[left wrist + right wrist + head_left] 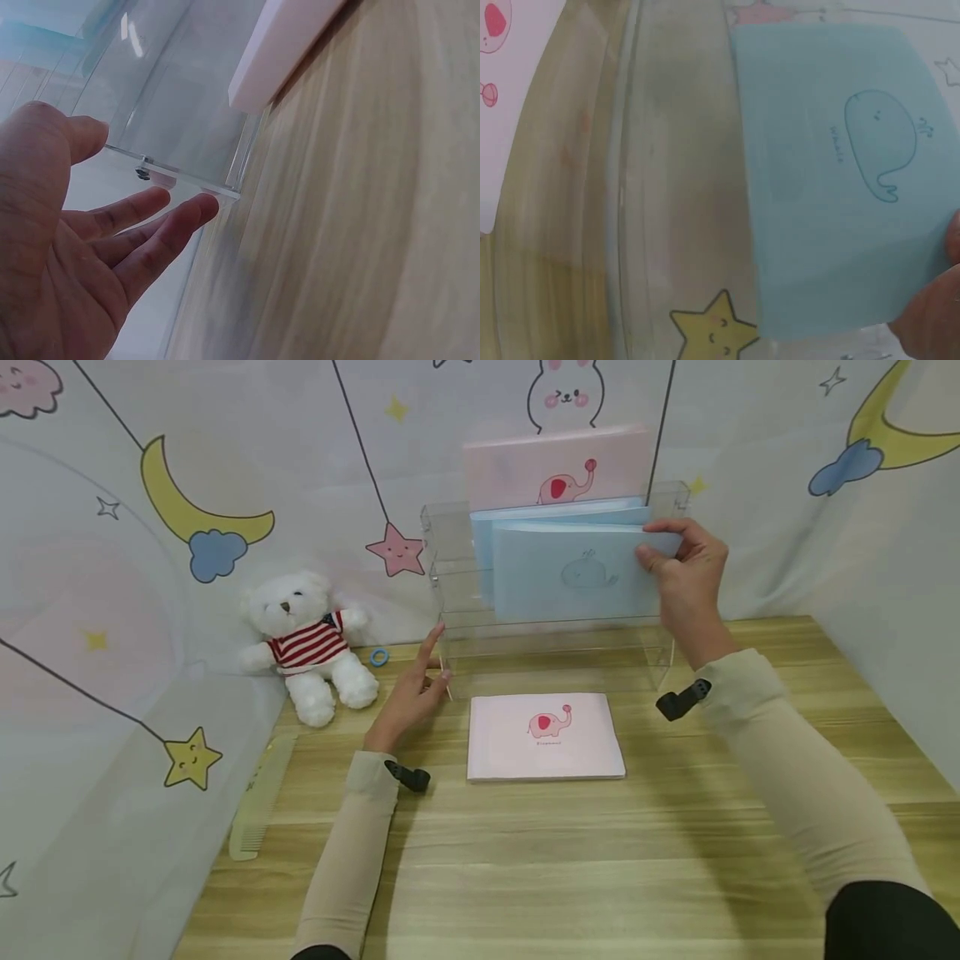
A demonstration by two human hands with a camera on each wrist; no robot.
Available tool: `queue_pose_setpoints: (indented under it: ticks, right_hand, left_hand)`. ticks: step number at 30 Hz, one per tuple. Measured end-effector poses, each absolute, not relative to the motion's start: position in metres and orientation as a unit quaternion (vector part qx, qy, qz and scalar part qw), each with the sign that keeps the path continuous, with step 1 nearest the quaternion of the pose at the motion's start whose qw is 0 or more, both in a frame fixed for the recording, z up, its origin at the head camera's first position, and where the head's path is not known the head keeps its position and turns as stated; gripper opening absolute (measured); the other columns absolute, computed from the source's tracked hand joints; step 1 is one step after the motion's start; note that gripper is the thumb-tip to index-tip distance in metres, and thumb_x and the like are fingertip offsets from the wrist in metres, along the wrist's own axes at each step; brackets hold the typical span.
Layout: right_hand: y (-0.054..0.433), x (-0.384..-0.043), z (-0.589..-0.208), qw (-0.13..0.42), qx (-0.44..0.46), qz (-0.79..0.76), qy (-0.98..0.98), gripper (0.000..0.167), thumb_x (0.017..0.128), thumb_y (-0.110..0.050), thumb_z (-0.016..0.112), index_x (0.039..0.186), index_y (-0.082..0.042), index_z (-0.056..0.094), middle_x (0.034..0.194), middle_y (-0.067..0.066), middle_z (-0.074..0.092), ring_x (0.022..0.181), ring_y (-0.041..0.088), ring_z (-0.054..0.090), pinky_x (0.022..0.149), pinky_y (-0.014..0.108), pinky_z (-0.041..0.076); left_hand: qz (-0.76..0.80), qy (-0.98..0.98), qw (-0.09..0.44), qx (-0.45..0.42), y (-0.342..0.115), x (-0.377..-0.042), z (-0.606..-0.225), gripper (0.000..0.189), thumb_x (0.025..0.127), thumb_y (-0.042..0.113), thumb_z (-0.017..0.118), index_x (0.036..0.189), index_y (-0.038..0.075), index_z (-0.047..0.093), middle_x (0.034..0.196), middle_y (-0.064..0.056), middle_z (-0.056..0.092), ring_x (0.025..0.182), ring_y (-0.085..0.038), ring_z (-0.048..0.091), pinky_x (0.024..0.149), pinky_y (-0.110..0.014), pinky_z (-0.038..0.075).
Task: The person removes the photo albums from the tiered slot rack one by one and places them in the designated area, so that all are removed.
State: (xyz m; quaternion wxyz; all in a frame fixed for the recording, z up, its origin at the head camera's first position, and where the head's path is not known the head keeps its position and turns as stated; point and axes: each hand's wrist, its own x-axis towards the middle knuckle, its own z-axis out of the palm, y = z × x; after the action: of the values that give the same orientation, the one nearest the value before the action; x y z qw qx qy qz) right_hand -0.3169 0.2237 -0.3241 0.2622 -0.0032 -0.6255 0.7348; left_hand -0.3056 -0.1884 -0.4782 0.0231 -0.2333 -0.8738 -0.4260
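My right hand (692, 578) pinches the top right corner of a blue notebook (540, 577) with a whale on its cover. In the right wrist view, the notebook (802, 150) stands beside the tiered clear rack, its far corner free. Another blue notebook (555, 513) and a pink elephant notebook (502, 472) stand behind it in the rack (555, 647). At the rack's lower left side is my left hand (411, 700), fingers extended; in the left wrist view its fingertips (204, 204) touch the clear side panel. A pink elephant notebook (510, 739) lies flat before the rack.
A white teddy bear (311, 647) in a striped shirt sits left of the rack. Beside it are a small blue ring (379, 657) and a pale yellow comb (258, 797). A printed cloth (315, 435) hangs behind the wooden table (525, 860).
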Motion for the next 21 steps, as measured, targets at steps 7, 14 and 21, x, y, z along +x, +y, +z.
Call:
queue_pose_setpoints:
  ticks: [7,14,21]
  right_hand:
    - [0.235,-0.312,-0.31,0.275,0.016,0.755,-0.595,0.024,0.085,0.014,0.081,0.1,-0.005,0.084,0.1,0.002,0.079,0.106,0.016,0.073,0.091,0.025,0.06]
    - [0.251,-0.307,-0.307,0.272,0.013,0.766,-0.582,0.025,0.085,0.013,0.082,0.106,0.0,0.082,0.111,0.005,0.079,0.114,0.02,0.073,0.104,0.033,0.058]
    - [0.268,-0.3,-0.305,0.269,0.001,0.773,-0.575,0.026,0.084,0.014,0.083,0.107,0.002,0.081,0.11,0.005,0.076,0.116,0.021,0.07,0.114,0.041,0.052]
  left_hand:
    - [-0.425,-0.873,0.027,-0.238,-0.189,-0.306,-0.478,0.078,0.112,0.024,0.054,0.172,0.046,0.008,0.143,-0.027,0.065,0.1,-0.04,0.08,0.095,-0.059,0.058]
    - [-0.423,-0.874,0.029,-0.238,-0.188,-0.307,-0.479,0.08,0.112,0.023,0.054,0.172,0.048,0.007,0.142,-0.026,0.066,0.098,-0.037,0.08,0.095,-0.057,0.059]
    - [-0.422,-0.875,0.03,-0.236,-0.189,-0.307,-0.481,0.078,0.113,0.026,0.053,0.172,0.048,0.007,0.144,-0.026,0.065,0.099,-0.037,0.08,0.095,-0.056,0.059]
